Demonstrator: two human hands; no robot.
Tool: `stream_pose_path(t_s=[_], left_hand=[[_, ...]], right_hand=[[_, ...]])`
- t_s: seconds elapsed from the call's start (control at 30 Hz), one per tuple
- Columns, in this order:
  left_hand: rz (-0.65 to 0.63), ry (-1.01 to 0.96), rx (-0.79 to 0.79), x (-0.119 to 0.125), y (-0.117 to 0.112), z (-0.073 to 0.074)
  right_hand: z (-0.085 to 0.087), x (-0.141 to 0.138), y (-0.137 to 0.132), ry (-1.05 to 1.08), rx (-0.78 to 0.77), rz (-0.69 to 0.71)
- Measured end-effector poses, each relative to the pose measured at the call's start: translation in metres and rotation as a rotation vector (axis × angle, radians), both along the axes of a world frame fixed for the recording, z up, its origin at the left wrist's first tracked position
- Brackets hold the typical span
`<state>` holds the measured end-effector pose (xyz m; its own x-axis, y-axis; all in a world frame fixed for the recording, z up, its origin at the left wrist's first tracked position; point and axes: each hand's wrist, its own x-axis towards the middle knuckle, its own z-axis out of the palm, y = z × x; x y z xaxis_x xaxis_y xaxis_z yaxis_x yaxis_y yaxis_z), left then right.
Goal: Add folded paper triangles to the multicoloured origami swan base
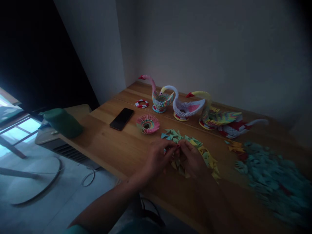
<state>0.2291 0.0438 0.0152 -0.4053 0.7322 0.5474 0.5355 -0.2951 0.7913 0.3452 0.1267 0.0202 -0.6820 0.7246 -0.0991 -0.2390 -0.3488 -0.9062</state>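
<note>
My left hand [158, 156] and my right hand [193, 160] meet over the table, fingertips pinched together. Between them shows a small red paper piece [178, 146]; its exact shape is too small and dim to make out. Beneath and around the hands lie many folded paper triangles [207, 158] in green, yellow and blue, partly hidden by the fingers. Just beyond the left hand sits a round bowl shape of folded paper [154, 126], pink at its rim with mixed colours inside.
Along the wall stand several folded-paper swans [190, 108]. A red and white paper ring [141, 103] and a black phone [122, 119] lie on the wooden table [104, 143]. A large teal heap of paper pieces [273, 175] covers the right side. Left of the table is a green object [63, 123].
</note>
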Motion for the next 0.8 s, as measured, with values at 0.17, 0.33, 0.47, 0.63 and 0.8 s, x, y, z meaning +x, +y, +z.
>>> stream_pose_path(t_s=[0.17,0.33,0.47,0.63,0.8], left_hand=[[-0.023,0.039,0.039,0.0,-0.004,0.007],[-0.046,-0.009,0.085,0.003,-0.007,0.012],[-0.067,-0.147,0.047,0.004,-0.009,0.012],[-0.199,-0.341,-0.043,0.003,-0.01,0.01],[-0.24,-0.443,-0.065,0.002,-0.01,0.008]], right_hand=[[0.006,-0.001,-0.002,-0.002,0.002,0.005],[0.007,-0.001,-0.003,-0.003,0.01,0.013],[0.007,0.0,-0.003,0.014,0.016,0.04],[0.007,0.001,-0.005,0.017,0.01,0.056],[0.003,0.002,-0.003,0.006,0.019,0.085]])
